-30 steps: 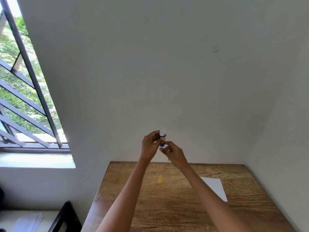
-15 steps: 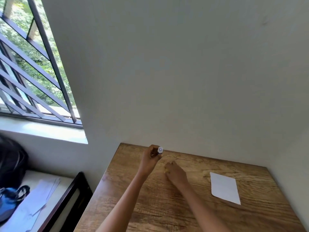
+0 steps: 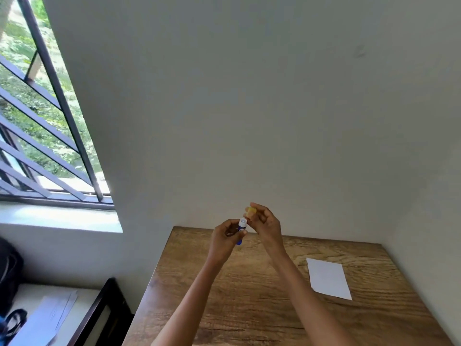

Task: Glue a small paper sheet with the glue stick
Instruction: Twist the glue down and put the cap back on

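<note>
My left hand (image 3: 224,237) gripped the upright blue glue stick (image 3: 241,231), my right hand (image 3: 265,224) pinched its yellow cap (image 3: 250,212) just above, the paper sheet (image 3: 328,278) lying lower right on the tabletop (image 3: 249,295).

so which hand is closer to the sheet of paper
Right. The right hand, holding the yellow cap, is raised above the table on the paper's side. The left hand, gripping the glue stick, is farther away.

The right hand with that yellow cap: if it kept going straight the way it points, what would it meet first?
Most likely the white tip of the glue stick in the left hand. The right hand holds the yellow cap just above it, though depth is hard to judge.
</note>
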Action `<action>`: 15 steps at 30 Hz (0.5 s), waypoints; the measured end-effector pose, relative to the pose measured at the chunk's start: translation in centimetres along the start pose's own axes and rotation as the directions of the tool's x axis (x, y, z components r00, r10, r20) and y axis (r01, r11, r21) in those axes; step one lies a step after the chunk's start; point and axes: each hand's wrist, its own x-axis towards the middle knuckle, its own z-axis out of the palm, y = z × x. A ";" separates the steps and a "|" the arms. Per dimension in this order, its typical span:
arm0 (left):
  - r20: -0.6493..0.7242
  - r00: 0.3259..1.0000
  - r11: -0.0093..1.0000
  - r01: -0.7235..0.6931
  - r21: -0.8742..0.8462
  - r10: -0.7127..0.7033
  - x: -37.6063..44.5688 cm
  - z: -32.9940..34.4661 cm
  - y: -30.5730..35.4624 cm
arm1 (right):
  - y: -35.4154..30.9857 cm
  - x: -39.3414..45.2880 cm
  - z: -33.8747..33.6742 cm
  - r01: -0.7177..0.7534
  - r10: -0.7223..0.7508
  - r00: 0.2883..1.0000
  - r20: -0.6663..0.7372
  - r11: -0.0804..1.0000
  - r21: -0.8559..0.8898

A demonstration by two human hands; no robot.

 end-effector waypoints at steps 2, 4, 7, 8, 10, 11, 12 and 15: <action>0.011 1.000 1.000 -0.015 -0.019 0.015 0.0 -0.2 0.7 | -0.8 -0.4 0.2 0.026 -0.025 1.000 0.016 0.999 -0.041; 0.022 0.999 0.999 -0.026 -0.034 0.026 0.0 -0.5 1.2 | -1.2 -0.9 0.4 0.048 -0.046 0.999 0.017 0.993 -0.105; 0.050 0.998 0.999 -0.044 -0.024 0.045 -0.2 -1.0 1.8 | -1.9 -1.5 0.9 0.077 -0.075 0.997 0.017 0.980 -0.183; 0.054 0.997 0.999 -0.045 -0.020 0.046 -0.2 -1.1 1.9 | -2.1 -1.6 1.0 0.082 -0.079 0.997 0.021 0.975 -0.208; 0.061 0.997 0.999 -0.047 -0.007 0.048 -0.3 -1.2 2.1 | -2.3 -1.9 1.1 0.092 -0.086 0.996 0.035 0.960 -0.263; 0.062 0.997 0.999 -0.049 0.001 0.049 -0.3 -1.3 2.1 | -2.4 -2.0 1.0 0.093 -0.084 0.996 0.044 0.952 -0.292; 0.061 0.997 0.999 -0.049 0.008 0.048 -0.4 -1.2 2.0 | -2.4 -2.1 0.9 0.087 -0.074 0.996 0.052 0.945 -0.316; 0.043 0.999 0.999 -0.026 0.032 0.024 -0.6 -1.0 1.7 | -2.3 -2.5 0.6 0.057 -0.035 0.997 0.068 0.929 -0.365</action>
